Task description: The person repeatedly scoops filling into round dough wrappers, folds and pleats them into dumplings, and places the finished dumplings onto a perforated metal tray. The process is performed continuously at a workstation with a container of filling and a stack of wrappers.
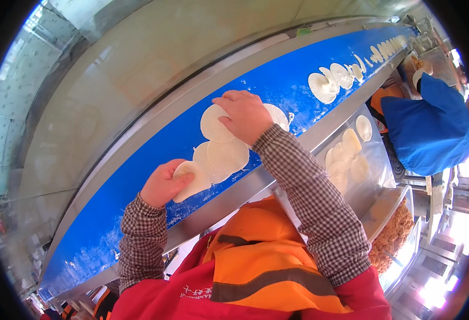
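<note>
My left hand (pixel 166 183) pinches the edge of a thin round dough wrapper (pixel 192 182), thumb on top, over a floured blue conveyor belt (pixel 146 160). Overlapping wrappers (pixel 228 156) lie just right of it on the belt. My right hand (pixel 245 116) rests palm down over a further wrapper (pixel 215 124), its fingers spread across the upper edge; whether it grips that wrapper is hidden. Another wrapper (pixel 276 116) shows partly behind the right hand. Farther up the belt lies a row of overlapping wrappers (pixel 322 88).
Several wrappers (pixel 359 168) lie on a metal table (pixel 372 160) to the right, beside a clear bin (pixel 408 196) of brownish filling (pixel 392 236). A co-worker in blue (pixel 430 124) is at the upper right. A metal rail (pixel 254 180) edges the belt.
</note>
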Motion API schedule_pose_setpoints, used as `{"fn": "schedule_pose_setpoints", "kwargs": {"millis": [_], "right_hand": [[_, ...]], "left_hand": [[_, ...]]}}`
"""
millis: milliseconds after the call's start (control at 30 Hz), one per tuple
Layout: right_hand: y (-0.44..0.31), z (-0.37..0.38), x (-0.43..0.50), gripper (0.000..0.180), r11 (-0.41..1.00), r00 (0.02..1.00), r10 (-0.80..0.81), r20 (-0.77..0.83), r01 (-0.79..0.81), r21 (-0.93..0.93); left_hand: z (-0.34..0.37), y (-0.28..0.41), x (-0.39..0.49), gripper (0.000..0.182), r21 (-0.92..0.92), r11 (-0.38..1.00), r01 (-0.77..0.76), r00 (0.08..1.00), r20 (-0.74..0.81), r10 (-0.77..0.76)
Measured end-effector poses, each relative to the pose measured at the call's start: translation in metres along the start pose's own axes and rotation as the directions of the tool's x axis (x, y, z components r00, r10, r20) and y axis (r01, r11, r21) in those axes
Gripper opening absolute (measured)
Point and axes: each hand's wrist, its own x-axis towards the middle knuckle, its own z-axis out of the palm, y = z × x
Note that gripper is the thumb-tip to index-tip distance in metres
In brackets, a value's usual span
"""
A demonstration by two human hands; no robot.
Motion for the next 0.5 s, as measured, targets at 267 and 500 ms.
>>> {"fn": "schedule_pose_setpoints", "kwargs": {"millis": [267, 500], "right_hand": [[0.031, -0.02, 0.004, 0.03, 0.977, 0.99, 0.115, 0.078, -0.099, -0.19], [-0.006, 0.006, -0.023, 0.02, 0.964, 0.946, -0.261, 0.191, 0.266, -0.001]], "left_hand": [[0.003, -0.007, 0.016, 0.025, 0.359, 0.933, 0.01, 0.993, -0.114, 0.033], [-0.01, 0.018, 0.006, 0.023, 0.267, 0.964, 0.009, 0.995, 0.096, -0.036]]}}
